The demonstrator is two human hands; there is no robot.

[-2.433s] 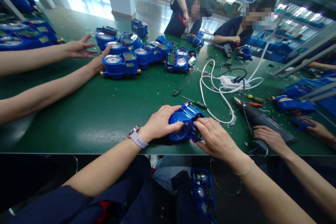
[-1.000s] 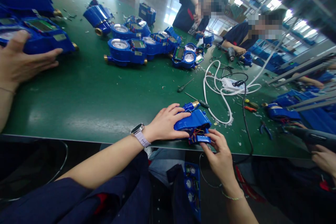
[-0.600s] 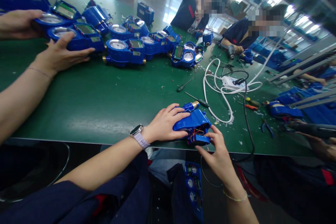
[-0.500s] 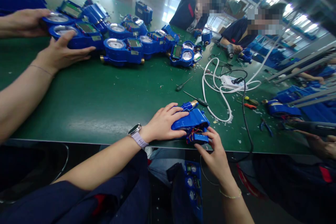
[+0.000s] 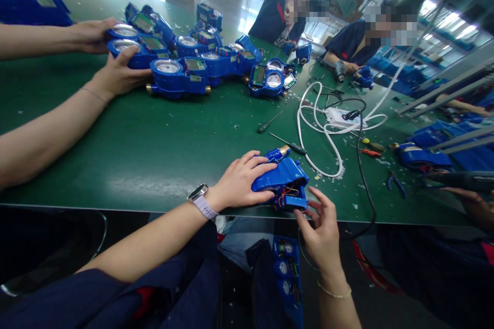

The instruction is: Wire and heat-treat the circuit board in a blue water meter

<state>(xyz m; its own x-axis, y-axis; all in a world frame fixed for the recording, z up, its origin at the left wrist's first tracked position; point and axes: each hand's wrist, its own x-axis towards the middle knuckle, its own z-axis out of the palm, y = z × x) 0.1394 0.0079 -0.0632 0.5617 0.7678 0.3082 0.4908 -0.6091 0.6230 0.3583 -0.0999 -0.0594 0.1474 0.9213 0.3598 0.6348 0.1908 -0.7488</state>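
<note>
My left hand (image 5: pixel 247 180) is wrapped over a blue water meter (image 5: pixel 280 174) lying on its side near the bench's front edge, its brass-ended pipe stub pointing away. Red and yellow wires show in the meter's open end, beside a small blue box-shaped part (image 5: pixel 292 202). Close to the right side of that part is my right hand (image 5: pixel 320 223), thumb and fingers curved but apart. Its fingertips are at the part's edge; whether they touch it is hard to see. The meter's dial side is hidden.
At left, a co-worker's hands (image 5: pixel 116 73) hold blue meters beside several others (image 5: pixel 168 67). Two screwdrivers (image 5: pixel 297 149), a white power strip (image 5: pixel 341 117) with looping cables, and pliers (image 5: pixel 397 184) lie on the green bench (image 5: pixel 173 139). A tray of meters (image 5: pixel 287 267) is below the edge.
My right hand has drawn slightly right, away from the small blue part, which sits closer to the meter's open end. The co-worker's hands moved right with their meters.
</note>
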